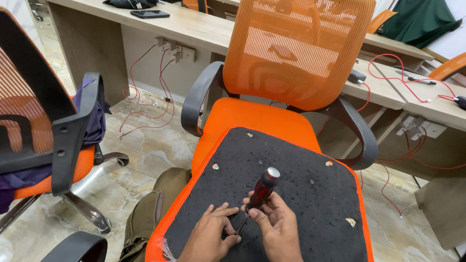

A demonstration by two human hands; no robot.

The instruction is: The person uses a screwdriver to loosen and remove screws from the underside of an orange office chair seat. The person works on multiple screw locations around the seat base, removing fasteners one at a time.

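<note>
A black fabric-covered seat panel with an orange mesh edge (303,204) lies across an orange office chair (278,69) in front of me. My right hand (275,229) grips a screwdriver with a red and black handle (263,189), held upright with its tip down on the black panel. My left hand (209,236) rests flat on the panel beside the tip, its fingers touching the spot where the tip meets the fabric. A few small holes with pale edges show in the panel.
A second orange chair with black armrests (57,138) stands at the left with purple cloth on its seat. Wooden desks (196,28) run behind, with red wires (155,89), a phone (150,14) and dark clothing. The floor is marble tile. My knee (154,212) shows at the lower left.
</note>
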